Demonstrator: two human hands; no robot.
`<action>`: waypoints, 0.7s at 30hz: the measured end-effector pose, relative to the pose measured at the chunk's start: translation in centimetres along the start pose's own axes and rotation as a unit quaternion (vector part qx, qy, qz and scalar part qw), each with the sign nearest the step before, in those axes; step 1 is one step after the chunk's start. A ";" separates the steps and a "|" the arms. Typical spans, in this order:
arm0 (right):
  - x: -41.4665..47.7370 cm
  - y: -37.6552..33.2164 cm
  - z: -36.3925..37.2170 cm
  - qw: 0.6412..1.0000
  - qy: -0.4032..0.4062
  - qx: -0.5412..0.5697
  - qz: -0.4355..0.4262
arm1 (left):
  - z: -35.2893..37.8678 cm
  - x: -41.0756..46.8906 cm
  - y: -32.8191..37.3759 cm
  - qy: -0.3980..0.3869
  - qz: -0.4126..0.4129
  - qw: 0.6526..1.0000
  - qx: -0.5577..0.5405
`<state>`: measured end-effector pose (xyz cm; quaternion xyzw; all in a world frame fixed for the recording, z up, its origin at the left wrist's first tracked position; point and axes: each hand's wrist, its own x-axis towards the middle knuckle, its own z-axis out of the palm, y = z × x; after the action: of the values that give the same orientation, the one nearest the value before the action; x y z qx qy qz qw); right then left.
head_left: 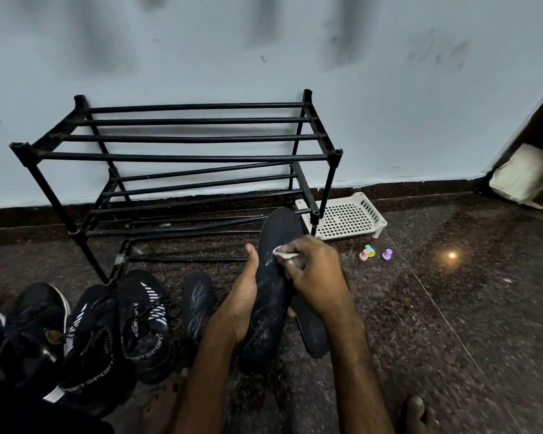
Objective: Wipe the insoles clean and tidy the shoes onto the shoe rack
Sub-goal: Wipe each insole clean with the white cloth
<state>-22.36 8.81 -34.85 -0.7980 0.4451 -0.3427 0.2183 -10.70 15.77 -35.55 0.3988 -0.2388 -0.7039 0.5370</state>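
Observation:
My left hand (pixel 243 296) grips a long black insole (pixel 273 277) from underneath, holding it up in front of me; white smears show on its surface. My right hand (pixel 314 274) pinches a small white cloth (pixel 284 253) and presses it onto the insole's upper half. Two more black insoles lie on the floor, one (pixel 198 303) to the left and one (pixel 311 330) under my right wrist. Black sport shoes with white stripes (pixel 145 321) (pixel 88 336) and a plain black shoe (pixel 33 327) stand at the lower left. The black two-tier shoe rack (pixel 185 158) stands bare against the wall.
A white perforated plastic tray (pixel 345 219) lies on the dark stone floor right of the rack. Small pink, teal and purple plastic pieces (pixel 375 253) sit near it. A cupboard corner (pixel 533 170) is at the far right. My toes (pixel 417 413) show at the bottom right.

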 end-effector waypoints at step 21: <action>0.0 -1.9 0.4 0.998 -0.054 0.014 0.010 | 0.0 0.8 -0.4 0.073 0.001 0.996 -0.050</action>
<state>-20.98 9.82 -33.86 -0.8079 0.4356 -0.3032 0.2561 -11.02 15.16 -36.07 0.4219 -0.1636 -0.6833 0.5731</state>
